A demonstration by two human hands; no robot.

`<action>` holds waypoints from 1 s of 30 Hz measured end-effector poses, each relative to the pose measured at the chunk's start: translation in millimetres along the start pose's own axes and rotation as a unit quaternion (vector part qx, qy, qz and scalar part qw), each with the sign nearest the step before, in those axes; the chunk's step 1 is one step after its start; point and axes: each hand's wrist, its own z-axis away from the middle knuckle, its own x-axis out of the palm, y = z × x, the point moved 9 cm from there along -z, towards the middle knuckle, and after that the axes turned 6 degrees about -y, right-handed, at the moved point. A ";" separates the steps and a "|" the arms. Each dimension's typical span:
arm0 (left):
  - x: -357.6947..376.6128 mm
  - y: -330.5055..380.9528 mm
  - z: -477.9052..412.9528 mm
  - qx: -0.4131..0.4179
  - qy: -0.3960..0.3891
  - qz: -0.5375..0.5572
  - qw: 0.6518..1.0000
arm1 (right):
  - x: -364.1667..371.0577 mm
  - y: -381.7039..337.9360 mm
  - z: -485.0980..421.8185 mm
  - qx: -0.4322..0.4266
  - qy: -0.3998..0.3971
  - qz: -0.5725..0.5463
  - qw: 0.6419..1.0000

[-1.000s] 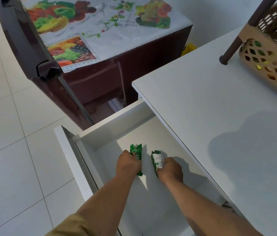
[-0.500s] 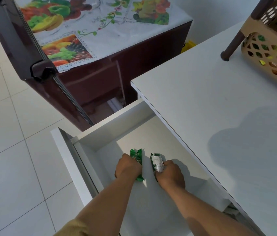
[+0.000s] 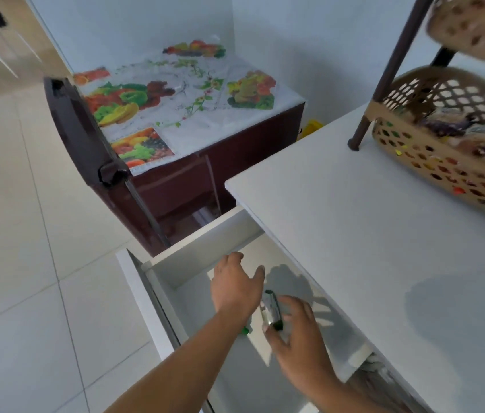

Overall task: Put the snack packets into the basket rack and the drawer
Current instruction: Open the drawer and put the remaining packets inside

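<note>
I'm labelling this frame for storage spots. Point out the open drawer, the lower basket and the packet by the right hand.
drawer point(image 3: 205, 245), head view, far inner wall.
lower basket point(image 3: 444, 168), head view, perforated front wall.
packet point(image 3: 270, 308), head view, silvery face.

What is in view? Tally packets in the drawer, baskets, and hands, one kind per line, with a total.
Green packets in the drawer: 2 (one by the right hand, one mostly hidden under the left hand)
Baskets: 2
Hands: 2
Total: 6

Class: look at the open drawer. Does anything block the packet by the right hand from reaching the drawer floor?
Nothing visible does. The packet sits at the right hand fingertips, already inside the open drawer, above bare white floor.
</note>
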 end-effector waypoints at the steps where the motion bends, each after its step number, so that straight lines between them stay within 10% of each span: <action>1: -5.7 15.1 9.2 0.031 0.023 0.001 0.999 | -11.6 -6.0 13.6 -0.020 0.008 -0.024 0.999; 11: 93.3 231.5 126.1 0.346 0.016 -0.064 0.936 | -230.9 35.2 135.1 -0.041 0.195 0.012 0.980; 21: 239.8 257.8 176.1 0.370 -0.088 -0.263 0.887 | -470.1 176.3 204.6 0.067 0.334 0.173 0.924; 30: 235.8 261.5 177.3 0.364 -0.066 -0.269 0.889 | -598.4 279.4 187.9 0.266 0.245 0.293 0.885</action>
